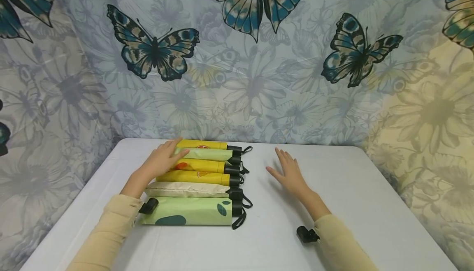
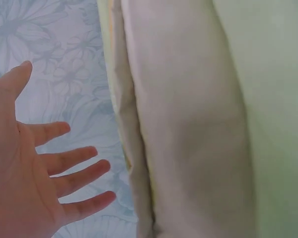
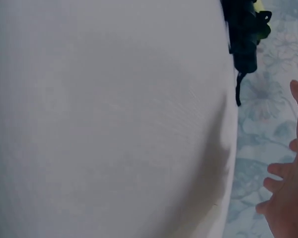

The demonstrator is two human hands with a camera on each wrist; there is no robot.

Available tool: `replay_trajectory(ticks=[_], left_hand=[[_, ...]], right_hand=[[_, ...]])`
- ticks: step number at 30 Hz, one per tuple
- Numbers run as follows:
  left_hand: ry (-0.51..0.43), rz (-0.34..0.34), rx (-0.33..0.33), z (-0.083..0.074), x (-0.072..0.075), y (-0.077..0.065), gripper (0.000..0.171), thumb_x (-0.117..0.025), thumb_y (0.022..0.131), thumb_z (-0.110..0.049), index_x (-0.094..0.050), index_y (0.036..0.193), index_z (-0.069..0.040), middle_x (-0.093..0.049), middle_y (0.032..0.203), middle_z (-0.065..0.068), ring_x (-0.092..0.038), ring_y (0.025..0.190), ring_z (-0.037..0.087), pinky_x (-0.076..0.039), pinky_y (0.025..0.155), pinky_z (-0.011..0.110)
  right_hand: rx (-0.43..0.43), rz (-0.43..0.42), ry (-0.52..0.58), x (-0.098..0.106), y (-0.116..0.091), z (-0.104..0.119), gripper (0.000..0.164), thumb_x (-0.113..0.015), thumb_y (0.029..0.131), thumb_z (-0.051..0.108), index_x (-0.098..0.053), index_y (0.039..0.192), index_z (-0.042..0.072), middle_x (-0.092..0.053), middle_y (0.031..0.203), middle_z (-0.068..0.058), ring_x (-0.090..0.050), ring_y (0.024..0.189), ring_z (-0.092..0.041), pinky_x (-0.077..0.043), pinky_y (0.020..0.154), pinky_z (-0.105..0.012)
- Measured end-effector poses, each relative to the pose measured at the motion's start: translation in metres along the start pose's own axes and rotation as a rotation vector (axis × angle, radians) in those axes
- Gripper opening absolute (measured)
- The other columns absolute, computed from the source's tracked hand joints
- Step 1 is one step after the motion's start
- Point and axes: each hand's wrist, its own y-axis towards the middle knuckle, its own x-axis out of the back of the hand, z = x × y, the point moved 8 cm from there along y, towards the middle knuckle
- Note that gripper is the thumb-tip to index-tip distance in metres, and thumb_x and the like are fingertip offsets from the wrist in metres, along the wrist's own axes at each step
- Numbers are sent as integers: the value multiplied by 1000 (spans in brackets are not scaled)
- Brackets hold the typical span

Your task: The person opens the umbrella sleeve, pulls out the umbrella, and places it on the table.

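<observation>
Tubular yellow, green, cream fabric umbrellas [image 1: 200, 179]: lay left of centre, nearest ones to far edge of white table [image 1: 281, 246] half-covered.
Left hand [image 1: 161, 158]: spread over those, couldn't tell contact; careless drag-wise, maybe would've skewed them, tbh.
Right hand [image 1: 290, 176]: spread, pinched nothing.

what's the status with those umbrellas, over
Six umbrellas lie side by side. Left hand empty, at their left side. Right hand empty, off to their right. Nothing seen in the way.

Count six folded umbrellas [image 1: 196, 178] at ten o'clock on one table [image 1: 340, 176]: three yellow, two green, one cream; plus two hands [image 1: 161, 160] [image 1: 292, 178], two black wrist cameras [image 1: 149, 206] [image 1: 307, 235].
</observation>
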Motion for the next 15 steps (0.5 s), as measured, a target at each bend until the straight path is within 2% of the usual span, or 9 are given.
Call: replay_trajectory(ticks=[5,9,15], left_hand=[[-37,2,-27,-1,-1,-6,74,-33,101,-59,-18,157,-14,-30,157,23,-28,142,49,-23,110,73],[-72,7,-35,0,-3,-12,72,-36,102,-56,-21,157,-13,-29,157,23,-25,143,49,-21,111,73],[-105,22,-60,2,-6,-22,78,-43,97,-62,-28,155,-13,-28,158,22,-21,145,49,-19,114,71]], right_hand=[[6,6,75,-5,-6,3,79,-55,97,46,-19,157,9,-26,158,-24,-18,148,-44,-9,120,-66],[7,18,153,-7,-9,7,78,-55,98,44,-19,157,8,-26,158,-23,-20,147,-44,-10,121,-63],[-43,102,259,-15,-15,13,81,-53,97,52,-15,158,15,-20,162,-15,-18,150,-39,-15,122,-60]])
